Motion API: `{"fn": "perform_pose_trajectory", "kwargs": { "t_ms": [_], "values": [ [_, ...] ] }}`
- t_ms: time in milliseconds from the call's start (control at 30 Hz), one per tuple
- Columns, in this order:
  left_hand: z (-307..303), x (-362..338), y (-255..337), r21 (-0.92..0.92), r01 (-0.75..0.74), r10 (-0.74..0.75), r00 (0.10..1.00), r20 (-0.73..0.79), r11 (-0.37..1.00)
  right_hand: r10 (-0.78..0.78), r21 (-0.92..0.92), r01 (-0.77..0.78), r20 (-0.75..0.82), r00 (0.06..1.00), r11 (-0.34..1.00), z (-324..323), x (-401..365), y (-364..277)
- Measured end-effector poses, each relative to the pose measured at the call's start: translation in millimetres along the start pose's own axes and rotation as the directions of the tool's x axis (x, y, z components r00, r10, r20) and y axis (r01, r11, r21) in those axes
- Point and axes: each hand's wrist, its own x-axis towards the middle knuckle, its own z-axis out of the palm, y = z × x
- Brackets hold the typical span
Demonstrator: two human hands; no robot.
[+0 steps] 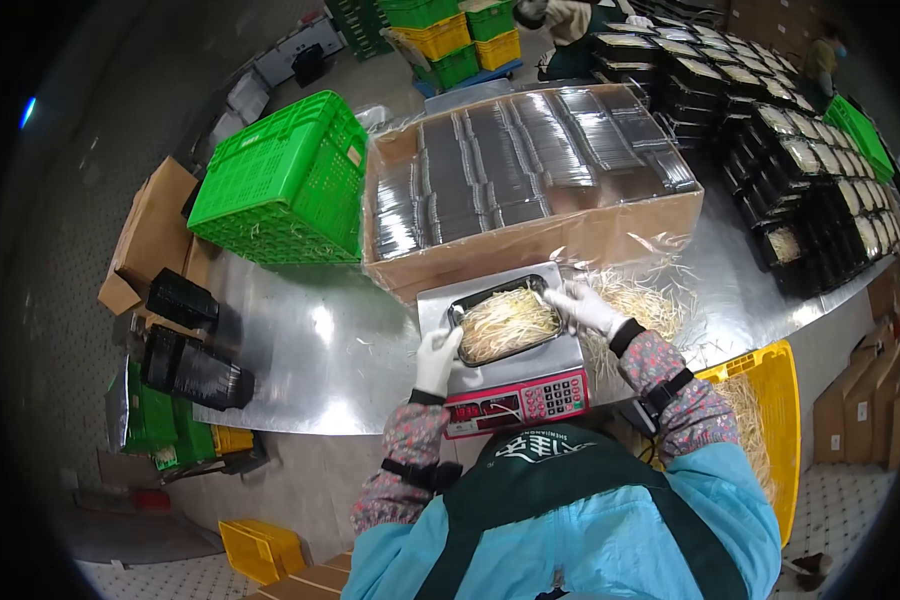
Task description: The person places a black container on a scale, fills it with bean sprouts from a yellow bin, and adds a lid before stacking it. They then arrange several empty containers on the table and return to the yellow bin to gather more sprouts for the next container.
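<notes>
The white-gloved fingers of the left hand (pixel 436 362) are touching the black tray (pixel 486 295) at its 8 o'clock edge, bunching close together, and the right hand (pixel 585 308) is reaching along its 3 o'clock edge with its fingers a bit apart. I cannot tell if either hand is pinching the rim or just resting on it. The tray is sitting on the scale (pixel 530 400), full of pale sprouts (pixel 515 322). At 6 o'clock the scale's red numbers are glowing, but they are looking too small to read. It seems the person is settling and weighing the full tray. The next move is probably calling for a light touch and a look at the numbers. Farther out at 3 o'clock, a loose sprout pile (pixel 642 300) is lying on the shiny table (pixel 310 340). At 12 o'clock a big cardboard box (pixel 530 243) is holding rows of plastic pieces. A green crate (pixel 280 175) is standing at 10 o'clock, filled trays (pixel 800 155) are piling high at 2, and a yellow crate (pixel 787 440) is holding more sprouts at 4.
</notes>
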Motion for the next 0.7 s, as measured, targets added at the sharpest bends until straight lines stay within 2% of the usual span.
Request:
{"fn": "perform_pose_trajectory", "kwargs": {
  "t_ms": [33, 67, 133, 167, 200, 267, 333, 367, 400, 433, 467, 533, 600, 633, 667, 700],
  "values": [
    [0, -17, 0, -0.051, 0.083, -0.080, 0.995, 0.063, 0.995, 0.008, 0.000, -0.008, 0.093, 0.996, 1.000, -3, -3, 15],
    [-1, -32, 0, -0.092, 0.173, -0.160, 0.979, 0.129, 0.981, 0.008, 0.146, -0.024, 0.111, 0.994, 0.989, 3, -9, 24],
    [10, -42, -10, -0.295, 0.171, -0.119, 0.975, 0.188, 0.940, -0.019, 0.466, -0.030, 0.101, 0.995, 0.884, 14, -17, 40],
    [15, -41, -12, -0.376, 0.157, -0.089, 0.977, 0.193, 0.913, -0.008, 0.541, -0.029, 0.065, 0.998, 0.840, 16, -20, 43],
    [19, -41, -13, -0.377, 0.117, -0.048, 0.981, 0.188, 0.919, -0.043, 0.584, 0.048, -0.021, 0.999, 0.810, 20, -23, 47],
    [32, -39, -6, -0.377, 0.048, 0.038, 0.976, 0.216, 0.925, -0.109, 0.600, 0.145, -0.096, 0.989, 0.787, 19, -31, 55],
    [40, -37, 4, -0.291, 0.049, 0.032, 0.964, 0.265, 0.955, -0.126, 0.538, 0.151, -0.083, 0.989, 0.830, 6, -60, 44],
    [55, -40, 18, -0.192, 0.029, 0.031, 0.953, 0.302, 0.981, -0.095, 0.431, 0.114, -0.067, 0.993, 0.895, -8, -73, 42],
    [71, -43, 32, -0.097, -0.002, 0.034, 0.942, 0.335, 0.995, -0.220, 0.212, 0.246, -0.141, 0.965, 0.946, -26, -82, 46],
    [85, -42, 39, -0.073, 0.010, 0.020, 0.912, 0.410, 0.997, -0.343, -0.053, 0.340, -0.213, 0.915, 0.939, -44, -90, 51],
    [95, -38, 42, -0.053, 0.015, 0.011, 0.885, 0.466, 0.998, -0.456, -0.304, 0.372, -0.279, 0.845, 0.877, -61, -100, 56],
    [119, -21, 32, -0.059, 0.034, 0.008, 0.803, 0.597, 0.998, -0.486, -0.297, 0.408, -0.276, 0.829, 0.863, -86, -122, 56],
    [165, -28, 41, -0.024, -0.015, 0.026, 0.783, 0.621, 1.000, -0.340, -0.254, 0.269, -0.299, 0.891, 0.929, -113, -147, 63],
    [184, -26, 44, -0.091, -0.052, 0.099, 0.758, 0.645, 0.994, -0.330, -0.108, 0.312, -0.366, 0.870, 0.944, -128, -152, 78],
    [202, -32, 47, -0.197, -0.030, 0.155, 0.738, 0.656, 0.980, -0.234, 0.152, 0.350, -0.498, 0.835, 0.924, -145, -147, 107],
    [216, -35, 52, -0.198, -0.019, 0.152, 0.716, 0.682, 0.980, -0.195, 0.217, 0.399, -0.612, 0.767, 0.891, -168, -154, 121]
  ]
}}
